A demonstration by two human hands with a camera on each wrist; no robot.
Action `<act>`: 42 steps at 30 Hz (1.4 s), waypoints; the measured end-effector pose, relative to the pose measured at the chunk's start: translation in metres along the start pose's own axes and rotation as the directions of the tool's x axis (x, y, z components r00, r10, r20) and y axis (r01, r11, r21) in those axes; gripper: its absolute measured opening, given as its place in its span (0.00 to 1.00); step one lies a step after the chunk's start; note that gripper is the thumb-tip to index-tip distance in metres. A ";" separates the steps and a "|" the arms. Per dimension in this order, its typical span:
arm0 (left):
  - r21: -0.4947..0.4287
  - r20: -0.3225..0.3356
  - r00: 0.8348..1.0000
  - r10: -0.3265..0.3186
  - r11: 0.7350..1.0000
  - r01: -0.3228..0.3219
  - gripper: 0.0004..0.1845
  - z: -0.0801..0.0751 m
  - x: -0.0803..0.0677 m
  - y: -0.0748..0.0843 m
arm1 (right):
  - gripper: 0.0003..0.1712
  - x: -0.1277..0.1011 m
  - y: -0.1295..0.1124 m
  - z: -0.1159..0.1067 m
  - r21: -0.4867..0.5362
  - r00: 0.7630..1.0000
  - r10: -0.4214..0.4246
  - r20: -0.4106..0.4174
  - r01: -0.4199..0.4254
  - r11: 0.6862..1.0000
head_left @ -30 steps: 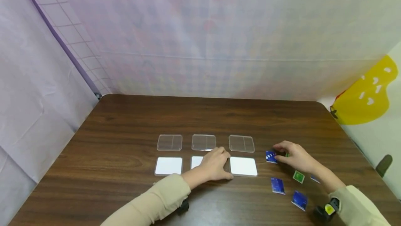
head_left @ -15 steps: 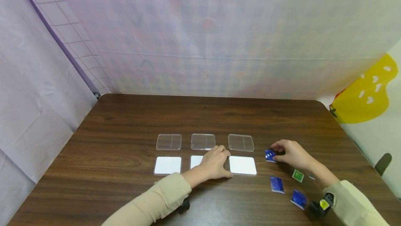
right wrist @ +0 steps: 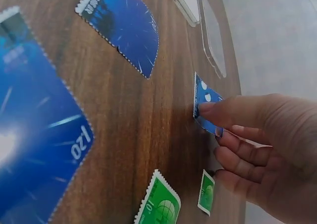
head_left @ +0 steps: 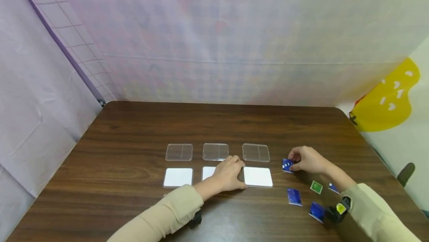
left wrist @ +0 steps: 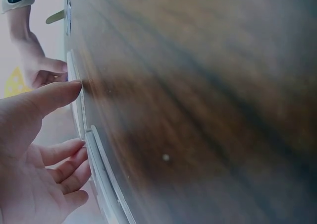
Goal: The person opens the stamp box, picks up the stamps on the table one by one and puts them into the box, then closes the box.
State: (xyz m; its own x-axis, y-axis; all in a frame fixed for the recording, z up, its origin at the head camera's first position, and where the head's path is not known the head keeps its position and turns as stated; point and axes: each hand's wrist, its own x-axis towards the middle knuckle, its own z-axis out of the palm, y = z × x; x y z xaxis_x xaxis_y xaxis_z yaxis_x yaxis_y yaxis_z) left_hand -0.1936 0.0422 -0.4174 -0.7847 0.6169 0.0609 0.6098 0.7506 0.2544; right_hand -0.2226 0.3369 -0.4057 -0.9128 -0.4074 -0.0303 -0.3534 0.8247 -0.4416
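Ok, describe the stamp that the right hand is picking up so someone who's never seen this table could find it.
On the brown wooden table, look right of the two rows of square plates, where stamps lie scattered. The stamp is the farthest of them, pinched at its edge by the right hand. It is blue with white dots and tilted up off the wood, while the other blue stamps lie flat nearer the person.

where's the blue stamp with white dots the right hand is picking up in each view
Head: the blue stamp with white dots is right of the white cards, pinched at the right hand.
Left wrist: not in it; only the right hand shows far off.
Right wrist: the stamp sits right of centre, tilted up under the fingertips.
Shared landmark: the clear plate nearest the stamp, seen edge-on at the top of the right wrist view.
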 end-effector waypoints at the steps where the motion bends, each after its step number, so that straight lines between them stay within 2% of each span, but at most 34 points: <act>1: 0.000 -0.001 1.000 0.001 1.000 -0.001 0.33 0.000 0.000 0.000 | 0.10 0.000 0.000 0.000 0.006 1.000 -0.004 0.001 0.004 1.000; 6: -0.015 -0.014 1.000 0.006 1.000 -0.006 0.31 0.000 -0.001 0.000 | 0.03 -0.001 -0.003 -0.004 0.046 0.999 -0.037 0.002 0.037 0.998; 15: -0.033 -0.008 1.000 0.007 0.999 -0.007 0.31 -0.001 -0.002 0.000 | 0.03 -0.009 -0.011 -0.017 0.146 0.995 -0.085 0.042 0.078 0.986; 23: -0.046 0.003 1.000 0.006 0.999 -0.006 0.31 -0.001 -0.002 -0.001 | 0.04 -0.007 -0.036 -0.025 0.216 0.987 -0.137 0.080 0.117 0.969; 29: -0.048 0.003 1.000 0.006 0.999 -0.006 0.31 0.000 -0.001 -0.003 | 0.04 0.001 -0.053 -0.021 0.257 0.979 -0.183 0.091 0.154 0.954; 42: -0.031 -0.020 1.000 0.005 0.999 -0.006 0.31 0.001 0.000 -0.004 | 0.03 0.017 -0.085 -0.005 0.348 0.955 -0.246 0.164 0.177 0.921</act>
State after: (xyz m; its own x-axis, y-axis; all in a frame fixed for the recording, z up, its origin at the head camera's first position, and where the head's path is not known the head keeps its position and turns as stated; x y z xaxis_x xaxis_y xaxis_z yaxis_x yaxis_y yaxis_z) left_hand -0.1960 0.0400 -0.4195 -0.7837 0.6157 0.0818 0.6104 0.7393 0.2841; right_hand -0.2092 0.2617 -0.3647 -0.7514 -0.6564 -0.0673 -0.4160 0.5504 -0.7239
